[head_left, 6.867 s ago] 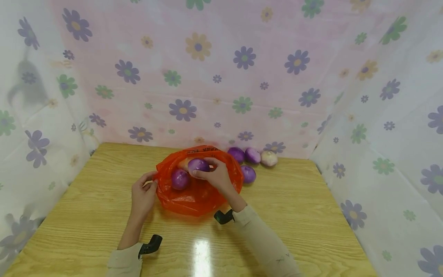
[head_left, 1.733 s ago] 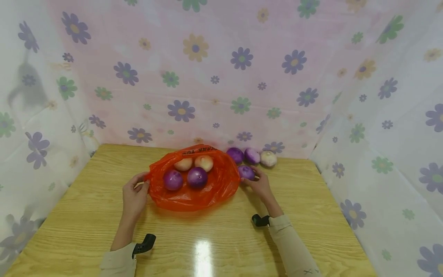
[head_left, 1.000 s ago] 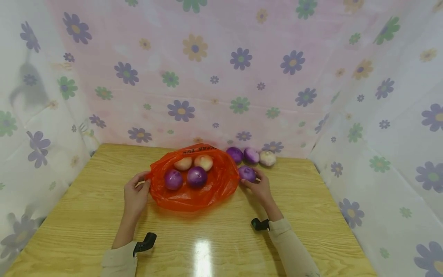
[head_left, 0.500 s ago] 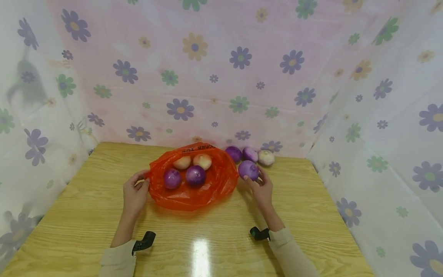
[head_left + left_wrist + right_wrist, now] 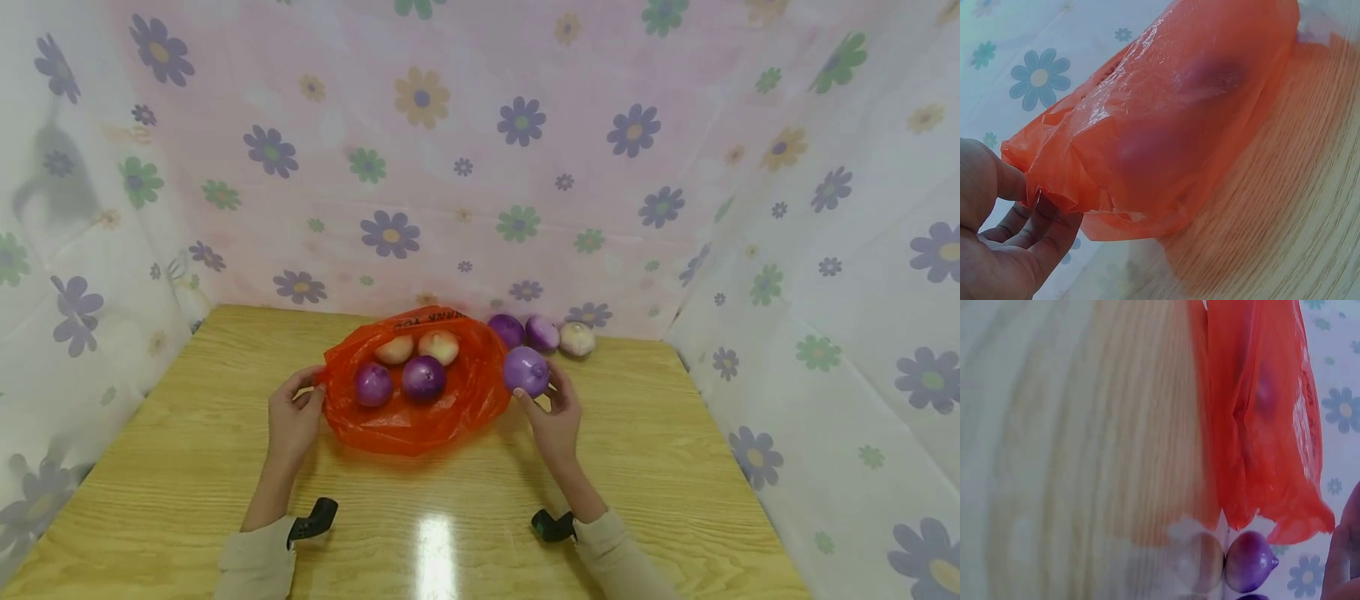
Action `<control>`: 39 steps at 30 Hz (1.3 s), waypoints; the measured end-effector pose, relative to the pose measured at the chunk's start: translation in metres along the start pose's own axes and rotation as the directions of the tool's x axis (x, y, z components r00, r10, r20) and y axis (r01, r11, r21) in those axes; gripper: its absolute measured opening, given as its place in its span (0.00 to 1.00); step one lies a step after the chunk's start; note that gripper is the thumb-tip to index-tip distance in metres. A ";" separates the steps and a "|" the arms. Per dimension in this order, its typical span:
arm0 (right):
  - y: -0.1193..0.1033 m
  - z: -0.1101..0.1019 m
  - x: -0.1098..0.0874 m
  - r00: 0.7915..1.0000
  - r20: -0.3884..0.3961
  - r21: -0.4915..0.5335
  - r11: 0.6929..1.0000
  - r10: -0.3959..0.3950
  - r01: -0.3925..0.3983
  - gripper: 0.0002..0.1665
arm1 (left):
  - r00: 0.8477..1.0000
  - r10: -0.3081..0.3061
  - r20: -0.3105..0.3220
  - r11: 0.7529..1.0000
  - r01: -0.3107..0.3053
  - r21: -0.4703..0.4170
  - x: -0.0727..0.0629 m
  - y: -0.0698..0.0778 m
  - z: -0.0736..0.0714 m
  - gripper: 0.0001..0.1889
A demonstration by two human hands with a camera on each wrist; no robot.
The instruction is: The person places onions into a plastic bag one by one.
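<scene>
A red plastic bag (image 5: 397, 433) lies with its mouth open on the table, two purple onions (image 5: 423, 379) and two pale onions (image 5: 438, 347) inside. At its left rim my left hand (image 5: 295, 421) pinches the plastic between thumb and fingers; the left wrist view shows the pinched red bag (image 5: 1116, 156) close up. My right hand (image 5: 557, 417) holds another purple onion (image 5: 526, 372) between thumb and fingers, raised beside the bag's right rim. In the right wrist view only an edge of my right hand (image 5: 1342, 550) shows, and the held onion is out of sight.
Behind the right hand, two purple onions (image 5: 542, 332) and one pale onion (image 5: 577, 340) sit in a row along the back of the wooden table (image 5: 637, 433). A flowered curtain (image 5: 450, 208) stands around the back and sides.
Since the earliest frame, the right hand left a purple onion in the bag and moved right to another. It has now lifted that onion and brought it left to the bag's rim.
</scene>
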State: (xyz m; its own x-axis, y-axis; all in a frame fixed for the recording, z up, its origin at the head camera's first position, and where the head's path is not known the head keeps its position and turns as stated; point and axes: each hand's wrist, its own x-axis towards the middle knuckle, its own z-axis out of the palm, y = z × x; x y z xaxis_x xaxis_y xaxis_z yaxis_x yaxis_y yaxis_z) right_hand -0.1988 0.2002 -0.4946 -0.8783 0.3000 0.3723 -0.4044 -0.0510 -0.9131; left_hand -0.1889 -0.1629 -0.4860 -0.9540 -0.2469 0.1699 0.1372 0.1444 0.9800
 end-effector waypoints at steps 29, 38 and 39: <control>-0.010 0.064 -0.040 0.957 0.279 -0.055 0.996 0.082 -0.069 0.38 | 1.000 -0.028 -0.010 0.999 0.029 0.015 0.001 -0.002 -0.001 0.16; -0.013 0.083 -0.033 0.919 0.353 -0.137 0.981 0.175 -0.134 0.36 | 1.000 -0.030 -0.004 1.000 0.030 -0.002 0.000 0.000 0.000 0.16; -0.013 0.084 -0.032 0.918 0.356 -0.149 0.980 0.178 -0.132 0.36 | 1.000 -0.028 -0.002 1.000 0.028 -0.005 0.000 0.001 0.000 0.16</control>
State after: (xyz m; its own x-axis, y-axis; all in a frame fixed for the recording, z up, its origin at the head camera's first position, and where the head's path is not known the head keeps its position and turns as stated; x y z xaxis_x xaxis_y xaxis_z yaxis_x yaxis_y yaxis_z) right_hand -0.1868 0.1108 -0.4806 -0.9685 -0.0724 0.2384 -0.2424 0.0526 -0.9687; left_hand -0.1890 -0.1629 -0.4853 -0.9570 -0.2526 0.1425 0.1115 0.1330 0.9848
